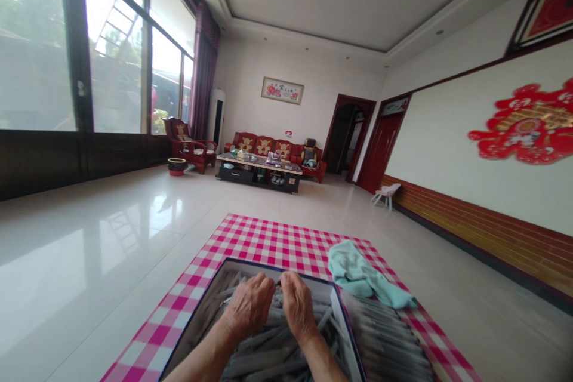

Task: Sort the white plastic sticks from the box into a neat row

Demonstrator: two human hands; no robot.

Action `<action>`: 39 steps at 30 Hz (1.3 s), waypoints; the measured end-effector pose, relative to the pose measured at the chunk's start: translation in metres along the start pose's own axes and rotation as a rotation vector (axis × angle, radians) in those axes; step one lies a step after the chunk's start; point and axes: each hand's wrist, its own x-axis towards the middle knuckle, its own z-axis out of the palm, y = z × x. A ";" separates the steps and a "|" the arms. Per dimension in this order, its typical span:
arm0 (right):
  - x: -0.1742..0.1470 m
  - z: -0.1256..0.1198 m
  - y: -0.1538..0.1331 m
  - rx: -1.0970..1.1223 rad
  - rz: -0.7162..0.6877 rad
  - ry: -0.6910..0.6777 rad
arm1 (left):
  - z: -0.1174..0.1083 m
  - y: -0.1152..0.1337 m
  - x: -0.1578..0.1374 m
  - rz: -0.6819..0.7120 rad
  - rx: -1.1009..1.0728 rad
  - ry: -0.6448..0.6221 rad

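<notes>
My left hand and my right hand meet over the far part of a shallow box with a dark blue rim. The fingers of both are closed in a pinch, with a small dark bit showing between the fingertips. What they hold is mostly hidden. Inside the box lie many loose, thin, greyish stick-like pieces, apparently in clear wrapping. Beside the box on the right, similar slim pieces are laid side by side in a row, blurred.
A pink-and-white checked cloth covers the table under the box. A crumpled mint-green cloth lies right of the box. Farther off stand a low coffee table, a red wooden sofa, an armchair and a small white stool.
</notes>
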 end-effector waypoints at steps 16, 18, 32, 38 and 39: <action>0.000 0.003 0.006 -0.066 -0.026 0.061 | 0.000 0.001 -0.001 0.036 0.004 -0.023; 0.000 0.001 0.004 -0.054 -0.038 0.053 | -0.001 0.001 -0.001 0.020 -0.001 -0.020; -0.002 0.006 0.010 -0.125 -0.050 0.040 | 0.000 0.001 -0.001 0.031 0.006 -0.030; -0.003 0.003 0.006 -0.114 -0.087 0.021 | 0.000 0.001 -0.001 0.008 0.003 -0.022; -0.003 0.003 0.006 -0.117 -0.093 0.022 | 0.001 0.001 -0.001 0.013 0.004 -0.024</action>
